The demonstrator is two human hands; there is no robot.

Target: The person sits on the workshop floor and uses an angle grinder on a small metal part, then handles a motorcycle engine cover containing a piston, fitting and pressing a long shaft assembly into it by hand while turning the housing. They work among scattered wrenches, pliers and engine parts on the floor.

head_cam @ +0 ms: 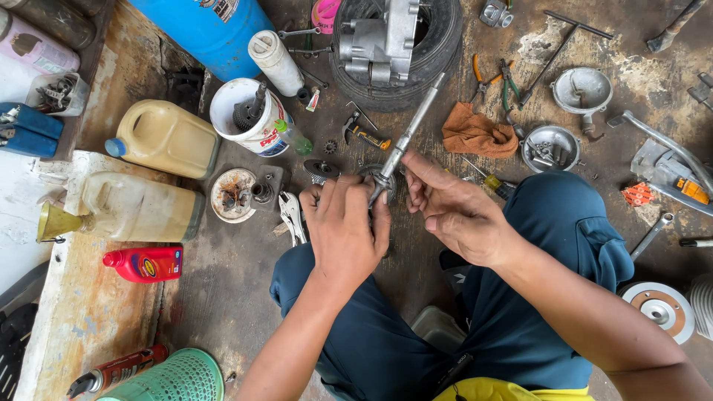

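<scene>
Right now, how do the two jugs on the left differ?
The upper jug is opaque yellow; the lower jug is translucent and paler. The upper jug is closed with a blue cap, while the lower jug has a yellow funnel at its mouth. The upper jug lies on the dark floor, the lower on a rusty sheet. Both lie on their sides, mouths pointing left.

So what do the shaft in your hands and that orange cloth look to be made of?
The shaft looks like bare steel: grey, with a bright machined sheen. Both the left hand and right hand grip its lower end. The orange cloth looks like soft woven fabric, crumpled and matte.
</scene>
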